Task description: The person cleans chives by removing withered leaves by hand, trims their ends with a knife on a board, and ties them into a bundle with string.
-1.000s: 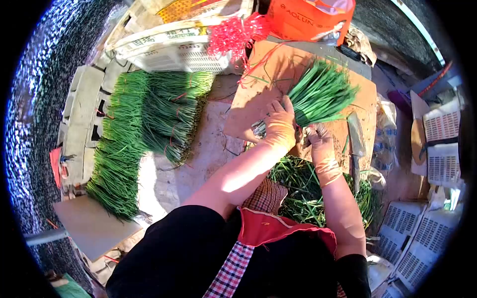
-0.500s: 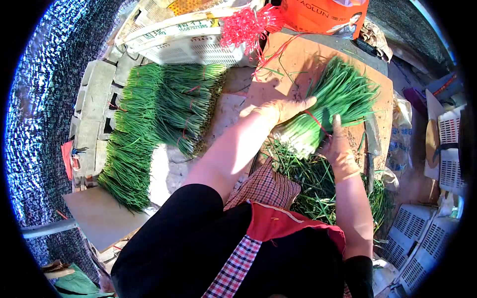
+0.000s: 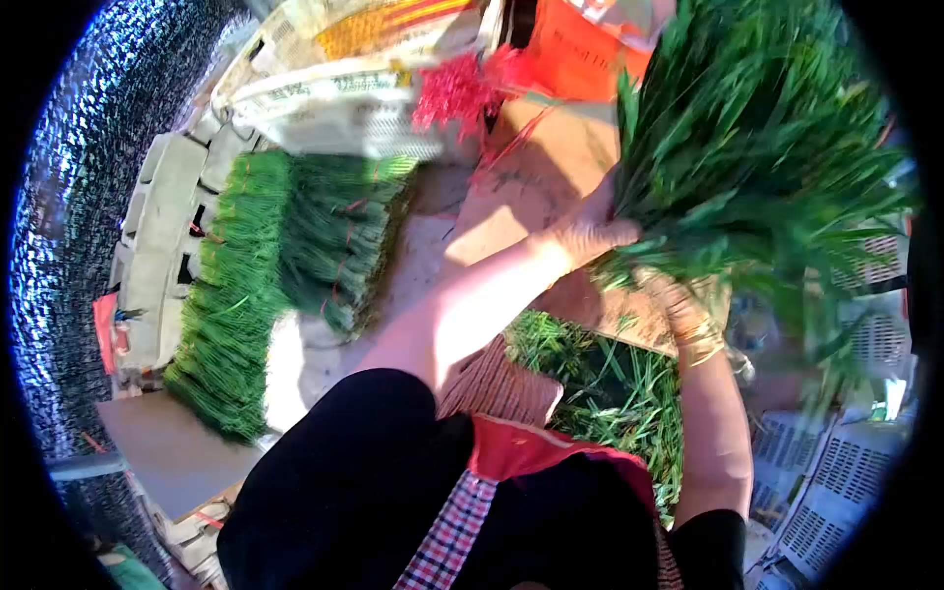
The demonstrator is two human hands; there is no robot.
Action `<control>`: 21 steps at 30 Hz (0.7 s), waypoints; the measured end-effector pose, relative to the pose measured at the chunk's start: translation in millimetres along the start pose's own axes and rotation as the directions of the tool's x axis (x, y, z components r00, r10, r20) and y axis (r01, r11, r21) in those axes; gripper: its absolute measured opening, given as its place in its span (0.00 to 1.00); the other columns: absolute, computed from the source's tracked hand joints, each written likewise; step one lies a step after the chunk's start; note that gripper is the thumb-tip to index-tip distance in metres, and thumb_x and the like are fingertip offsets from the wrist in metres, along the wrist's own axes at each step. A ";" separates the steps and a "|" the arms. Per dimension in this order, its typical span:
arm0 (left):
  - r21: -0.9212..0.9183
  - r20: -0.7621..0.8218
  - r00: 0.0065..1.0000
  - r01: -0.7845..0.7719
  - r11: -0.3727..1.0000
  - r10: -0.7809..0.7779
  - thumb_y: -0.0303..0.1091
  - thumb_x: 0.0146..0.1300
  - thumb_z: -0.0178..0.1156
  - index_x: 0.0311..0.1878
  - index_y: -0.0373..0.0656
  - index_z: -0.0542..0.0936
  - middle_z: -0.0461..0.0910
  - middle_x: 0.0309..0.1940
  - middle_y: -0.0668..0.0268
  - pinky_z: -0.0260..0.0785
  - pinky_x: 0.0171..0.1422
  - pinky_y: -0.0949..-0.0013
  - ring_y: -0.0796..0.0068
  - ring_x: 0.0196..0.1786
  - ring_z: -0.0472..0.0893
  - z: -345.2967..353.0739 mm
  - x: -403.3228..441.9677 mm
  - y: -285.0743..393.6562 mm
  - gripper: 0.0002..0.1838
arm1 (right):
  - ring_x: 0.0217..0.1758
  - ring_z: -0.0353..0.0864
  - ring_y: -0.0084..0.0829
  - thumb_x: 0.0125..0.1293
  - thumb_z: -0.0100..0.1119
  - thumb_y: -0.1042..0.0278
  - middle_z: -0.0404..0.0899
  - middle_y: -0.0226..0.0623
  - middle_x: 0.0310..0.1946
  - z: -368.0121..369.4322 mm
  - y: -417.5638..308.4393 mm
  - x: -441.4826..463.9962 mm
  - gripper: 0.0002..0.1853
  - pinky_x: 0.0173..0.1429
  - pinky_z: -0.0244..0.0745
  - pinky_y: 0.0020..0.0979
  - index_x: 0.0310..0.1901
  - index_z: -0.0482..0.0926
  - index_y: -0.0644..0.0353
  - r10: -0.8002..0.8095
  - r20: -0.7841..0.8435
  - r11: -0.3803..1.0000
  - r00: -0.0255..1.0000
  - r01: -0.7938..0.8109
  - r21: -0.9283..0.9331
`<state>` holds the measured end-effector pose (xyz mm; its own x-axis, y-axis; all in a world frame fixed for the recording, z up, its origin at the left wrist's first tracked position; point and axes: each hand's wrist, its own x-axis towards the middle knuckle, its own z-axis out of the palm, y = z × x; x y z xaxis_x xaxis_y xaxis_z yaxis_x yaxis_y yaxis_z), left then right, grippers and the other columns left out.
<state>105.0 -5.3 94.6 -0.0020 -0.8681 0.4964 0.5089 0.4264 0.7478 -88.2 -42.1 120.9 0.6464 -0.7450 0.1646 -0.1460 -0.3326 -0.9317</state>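
Note:
A large bunch of green chives [image 3: 757, 147] is lifted close to the camera, its leaves fanned up and to the right, blurred by motion. My left hand [image 3: 595, 231] is closed on the bunch's left side near the stem end. From below, my right hand [image 3: 683, 305] grips the same stem end; some of its fingers are hidden by leaves. The tie seen on the bunch earlier is now hidden. Beneath my hands lies a brown board [image 3: 536, 157], with loose chive leaves and trimmings [image 3: 619, 393] along its near side.
Tied chive bunches [image 3: 231, 285] stand in rows on the left, beside grey blocks [image 3: 162, 256]. Pink-red ties [image 3: 472, 88] hang by a white crate [image 3: 334, 108] at the back, next to an orange bag [image 3: 580, 54]. Perforated plastic crates [image 3: 836, 492] stand at lower right.
Both hands have raised the chive bunch off the board, up and to the right, nearer the camera. The view has shifted slightly, and the leaves now cover much of the upper right.

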 end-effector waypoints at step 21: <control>-0.109 -0.267 0.938 0.199 0.974 -0.222 0.33 0.56 0.69 0.70 0.40 0.58 0.72 0.59 0.63 0.65 0.63 0.69 0.73 0.59 0.71 17.1 -5.3 17.5 0.42 | 0.56 0.74 0.38 0.64 0.59 0.57 0.75 0.39 0.56 -5.1 56.2 -0.9 0.25 0.63 0.68 0.38 0.59 0.71 0.61 0.133 0.284 0.957 0.949 -0.198 0.211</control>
<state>99.2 11.0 112.6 0.1152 -0.9766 0.1817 0.5889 0.2145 0.7792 -100.8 -63.0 70.1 0.8071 -0.5874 -0.0601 -0.1093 -0.0487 -0.9928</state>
